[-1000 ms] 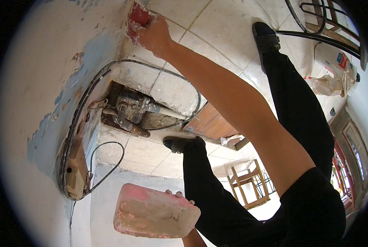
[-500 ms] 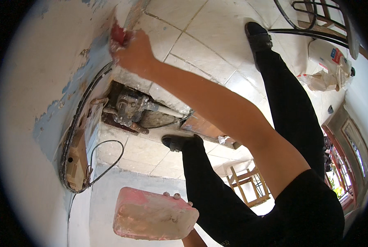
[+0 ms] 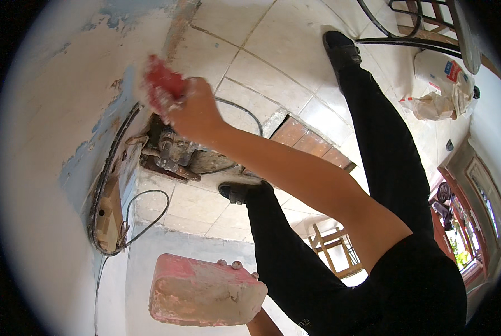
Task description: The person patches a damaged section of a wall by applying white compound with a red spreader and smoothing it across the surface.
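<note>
My right hand (image 3: 197, 112) is closed round a red tool (image 3: 167, 84) smeared with whitish paste. Motion blurs the tool, so its exact kind and whether it touches the wall are unclear. It is close to the patchy white and blue wall (image 3: 49, 129). Low in the picture, my left hand (image 3: 237, 265) grips a pink rectangular plastic tub (image 3: 205, 294), coated with dried-looking paste. Only fingertips show over its upper edge; the rest of that hand is hidden behind it.
Beneath my right forearm, a floor pit holds dirty pipes and a valve (image 3: 169, 154). Black cable (image 3: 102, 190) loops along the wall beside a brown box (image 3: 109, 215). Brown boards (image 3: 301, 137) lie on the tiles. A wooden stool (image 3: 331, 252), a white bag (image 3: 438, 78) and a chair (image 3: 429, 25) stand around.
My right hand has moved down and slightly right in the picture with the red tool, which now shows more fully. The tub stays nearly in place. The view has shifted a little.
</note>
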